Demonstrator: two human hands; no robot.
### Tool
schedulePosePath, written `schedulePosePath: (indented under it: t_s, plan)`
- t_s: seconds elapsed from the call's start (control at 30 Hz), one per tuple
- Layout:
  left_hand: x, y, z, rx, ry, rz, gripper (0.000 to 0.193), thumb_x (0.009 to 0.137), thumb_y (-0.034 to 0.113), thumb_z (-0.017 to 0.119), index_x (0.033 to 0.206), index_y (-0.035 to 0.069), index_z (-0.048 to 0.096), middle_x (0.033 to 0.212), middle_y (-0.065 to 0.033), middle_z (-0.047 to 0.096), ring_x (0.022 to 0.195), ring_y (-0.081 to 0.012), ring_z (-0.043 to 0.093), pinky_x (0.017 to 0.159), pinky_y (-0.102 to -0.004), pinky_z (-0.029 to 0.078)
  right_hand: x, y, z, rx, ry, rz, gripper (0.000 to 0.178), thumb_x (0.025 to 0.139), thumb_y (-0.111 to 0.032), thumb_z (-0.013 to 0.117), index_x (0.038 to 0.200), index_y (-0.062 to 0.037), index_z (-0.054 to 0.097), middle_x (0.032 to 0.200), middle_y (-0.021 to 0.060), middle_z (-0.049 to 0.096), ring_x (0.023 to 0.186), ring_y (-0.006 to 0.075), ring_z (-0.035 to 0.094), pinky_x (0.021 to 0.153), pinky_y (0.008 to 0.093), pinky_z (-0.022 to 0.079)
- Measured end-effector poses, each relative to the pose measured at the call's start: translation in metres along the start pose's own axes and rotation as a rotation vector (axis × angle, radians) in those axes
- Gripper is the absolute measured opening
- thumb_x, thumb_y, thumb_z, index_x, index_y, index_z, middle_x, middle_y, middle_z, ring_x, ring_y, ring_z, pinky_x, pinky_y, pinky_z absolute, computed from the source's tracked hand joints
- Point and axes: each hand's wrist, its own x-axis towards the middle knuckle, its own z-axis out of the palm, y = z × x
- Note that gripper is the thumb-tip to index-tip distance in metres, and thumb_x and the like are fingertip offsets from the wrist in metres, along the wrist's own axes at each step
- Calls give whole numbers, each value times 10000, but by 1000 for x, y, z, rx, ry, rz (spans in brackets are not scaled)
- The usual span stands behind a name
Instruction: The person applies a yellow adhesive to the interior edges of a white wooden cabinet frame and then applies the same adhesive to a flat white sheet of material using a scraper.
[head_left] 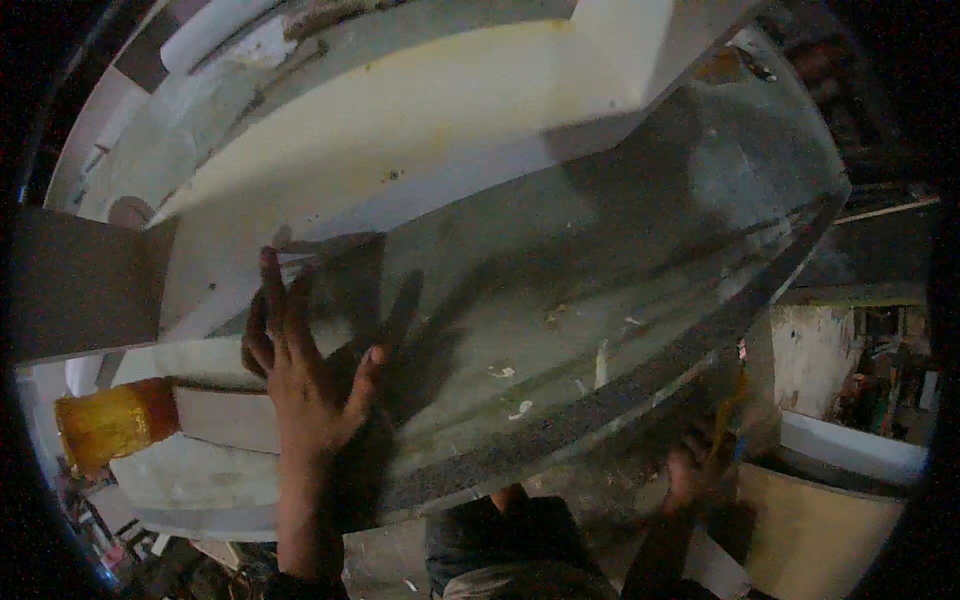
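On my feed I have 2 bare hands in view. The left hand (pixel 310 390) is open, its fingers spread and the thumb well out to the side, and I see nothing held in it; its fingertips reach to the lower border of a cream panel (pixel 430 115), though I cannot tell whether they touch it. The panel lies ahead of the left hand and runs on ahead and to its right, with a white upright piece (pixel 625 45) at the far end. To the left of that hand stands a brown-grey board (pixel 90 285), and nearer, just beside the wrist, I make out an amber cylinder (pixel 115 425) at the end of a pale strip (pixel 225 412). The right hand (pixel 690 468) is low and in shadow, fingers partly curled by a thin yellow object (pixel 730 412); I cannot tell how firmly they close or whether they grip it. Between the hands, white flecks (pixel 520 409) mark the grey-green desk (pixel 480 330), and a tan bin (pixel 820 530) sits right of the right hand.
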Motion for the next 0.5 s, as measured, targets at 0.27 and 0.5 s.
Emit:
schedulePosePath:
  t_s: [0.27,0.5]
  plan:
    - [-8,-7,-3,9,27,93,795,790,433,655,1440,64,387,1560,-134,307,1290,-429,374,1061,-539,258,-4,-52,2,68,-171,-39,340,862,-279,625,1120,-58,609,991,85,624,786,220,607,686,360,525]
    - [-10,-9,14,32,116,137,625,819,381,658,1320,39,505,1325,-150,542,1187,-358,501,1035,-532,323,-30,-110,81,393,-342,215,463,874,-267,572,1267,-24,552,1138,126,636,982,290,635,830,433,533]
